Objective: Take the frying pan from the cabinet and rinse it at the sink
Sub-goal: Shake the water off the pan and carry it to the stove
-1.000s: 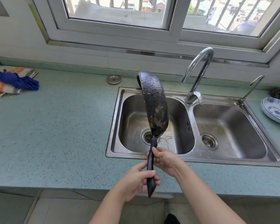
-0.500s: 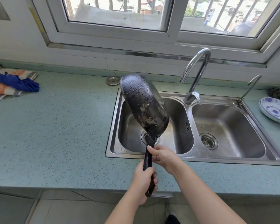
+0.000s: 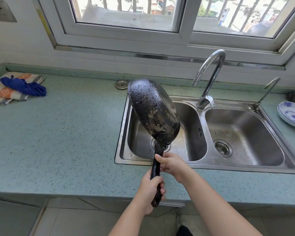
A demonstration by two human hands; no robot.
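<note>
Frying pan [image 3: 153, 111]: held tilted on edge above the left basin of the sink [image 3: 201, 133], wet blackened underside facing the camera, handle pointing down toward the person.
Left hand [image 3: 149, 189]: fist wrapped round the lower end of the handle.
Right hand [image 3: 173, 163]: clasped on the handle higher up, just under the pan body.
Faucet [image 3: 209, 79]: no water seen running.
Countertop [image 3: 58, 133]: cloths [image 3: 15, 87] at far left, patterned plate [image 3: 292, 114] at far right.

Left basin's drain [image 3: 167, 147] half hidden behind pan [image 3: 153, 111].
</note>
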